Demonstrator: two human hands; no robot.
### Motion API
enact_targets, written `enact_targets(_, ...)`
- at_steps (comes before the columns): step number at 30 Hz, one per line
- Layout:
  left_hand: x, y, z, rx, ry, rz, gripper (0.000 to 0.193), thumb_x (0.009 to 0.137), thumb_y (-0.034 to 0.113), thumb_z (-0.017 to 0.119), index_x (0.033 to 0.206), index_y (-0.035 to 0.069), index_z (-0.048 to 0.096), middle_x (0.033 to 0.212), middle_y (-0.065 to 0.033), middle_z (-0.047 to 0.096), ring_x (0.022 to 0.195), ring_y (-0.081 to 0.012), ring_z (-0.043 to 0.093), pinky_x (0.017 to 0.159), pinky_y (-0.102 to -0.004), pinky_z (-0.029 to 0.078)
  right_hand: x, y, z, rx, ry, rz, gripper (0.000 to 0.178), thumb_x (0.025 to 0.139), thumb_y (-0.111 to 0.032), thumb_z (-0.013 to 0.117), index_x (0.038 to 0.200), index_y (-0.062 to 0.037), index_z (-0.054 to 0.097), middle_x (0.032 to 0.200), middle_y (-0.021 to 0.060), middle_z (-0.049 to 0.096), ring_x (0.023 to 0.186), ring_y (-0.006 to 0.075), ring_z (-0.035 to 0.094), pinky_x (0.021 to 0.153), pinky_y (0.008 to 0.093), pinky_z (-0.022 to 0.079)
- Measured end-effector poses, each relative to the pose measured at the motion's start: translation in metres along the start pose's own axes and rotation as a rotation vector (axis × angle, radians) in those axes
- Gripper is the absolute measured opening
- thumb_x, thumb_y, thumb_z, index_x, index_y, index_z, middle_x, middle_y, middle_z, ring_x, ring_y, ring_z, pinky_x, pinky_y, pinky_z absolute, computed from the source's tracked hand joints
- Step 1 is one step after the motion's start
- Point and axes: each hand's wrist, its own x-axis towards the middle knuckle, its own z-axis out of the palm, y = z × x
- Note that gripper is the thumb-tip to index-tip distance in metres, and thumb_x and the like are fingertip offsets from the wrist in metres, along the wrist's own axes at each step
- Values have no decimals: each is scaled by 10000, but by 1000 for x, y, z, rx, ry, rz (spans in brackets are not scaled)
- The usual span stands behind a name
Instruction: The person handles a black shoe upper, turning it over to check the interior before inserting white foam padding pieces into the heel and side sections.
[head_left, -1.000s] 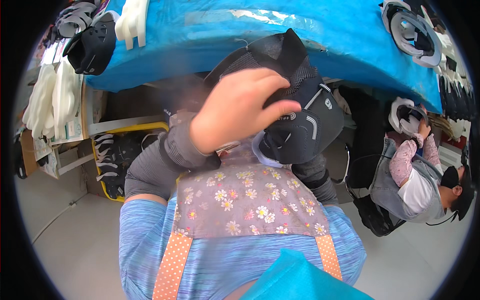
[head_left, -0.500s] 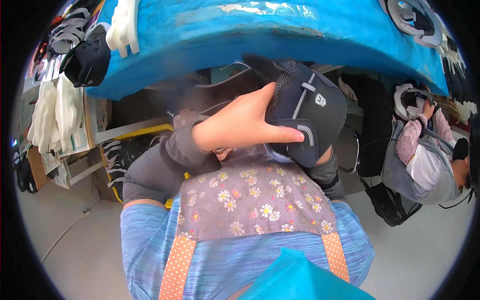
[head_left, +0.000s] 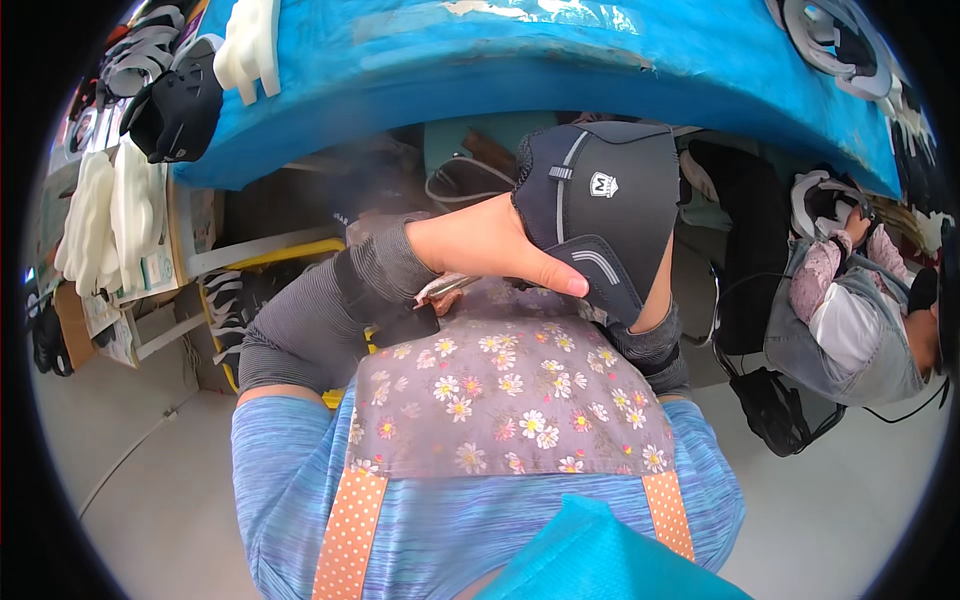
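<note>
The blue table's (head_left: pixel 400 85) near edge bows across at 12 o'clock from the black cloth piece (head_left: pixel 635 195), which is held up just short of that edge; the apron (head_left: pixel 510 400) lies toward 7 o'clock, so the hands sit in the gap between. At 3 to 4 o'clock a black trouser leg (head_left: pixel 740 270) bounds the room, with a co-worker (head_left: pixel 850 335) beyond; between 8 and 9 o'clock runs the yellow rim of a crate (head_left: pixel 285 252). The left hand (head_left: pixel 500 240) comes in from 8 o'clock, grasping the piece's left side, its thumb (head_left: pixel 565 280) laid flat on the front toward 4 o'clock, its fingers hidden behind. The right hand (head_left: pixel 657 288) reaches up from 5 o'clock behind the piece; whether it grips cannot be told.
</note>
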Motion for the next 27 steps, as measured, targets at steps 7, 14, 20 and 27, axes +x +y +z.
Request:
enact_targets(7,-15,7,-13,249,4,141,563,788,153,821,1254,-3,545,1163,-70,653,1053,-142,586,934,-298,482,10,1,-16,78,-115,244,261,805,-69,677,1050,10,633,995,95,678,906,157,640,744,296,504)
enact_targets(14,-46,39,-31,797,-25,426,587,684,184,880,1170,7,603,1110,-145,653,1008,-283,625,907,-349,493,-2,20,-24,534,-267,273,261,846,-36,636,1098,28,627,1040,102,675,966,132,617,801,282,497)
enact_targets(20,-40,13,-45,1583,52,186,180,709,15,620,879,-35,649,879,-214,658,786,-354,642,752,-381,546,1,39,16,635,-248,253,269,851,-46,631,1111,25,617,1053,103,666,979,136,609,812,285,491)
enact_targets(27,-86,32,-20,480,519,561,326,703,-132,347,841,-57,632,876,-148,692,776,-174,652,705,-268,521,-7,58,49,751,-276,298,279,858,-56,625,1125,23,606,1068,104,656,994,140,600,825,289,485)
